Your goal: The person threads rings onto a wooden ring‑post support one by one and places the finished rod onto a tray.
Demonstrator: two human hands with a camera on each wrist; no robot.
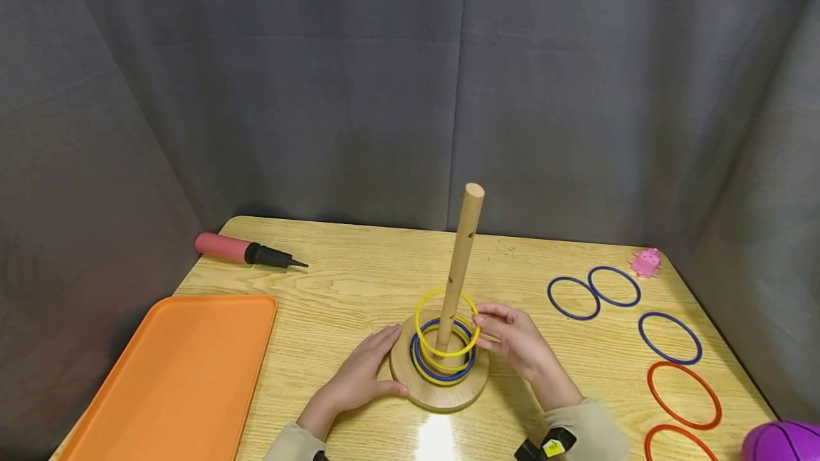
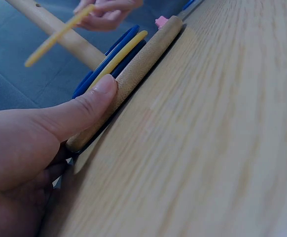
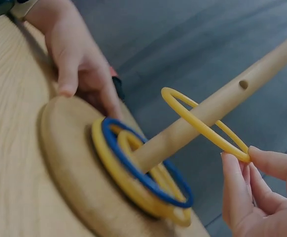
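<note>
My left hand [image 1: 364, 370] holds the edge of the round wooden base [image 1: 442, 397] at its left, thumb and fingers spread along the rim. From the base rises a wooden peg [image 1: 464, 247] with small holes in it. Low on the base, several blue and yellow rings lie stacked around the peg, a blue ring [image 2: 118, 49] among them. Higher up, one yellow ring [image 3: 202, 129] encircles the peg, tilted. My right hand [image 1: 515, 340] pinches this ring at its right side between thumb and fingertips.
To the right lie several blue rings [image 1: 670, 314], red rings [image 1: 685, 368], a pink toy [image 1: 645, 262] and a purple ball [image 1: 783, 442]. An orange tray [image 1: 186, 375] sits at the left, with a pink-and-black hand pump [image 1: 224, 247] behind it. Grey curtains [image 1: 333, 91] surround the table.
</note>
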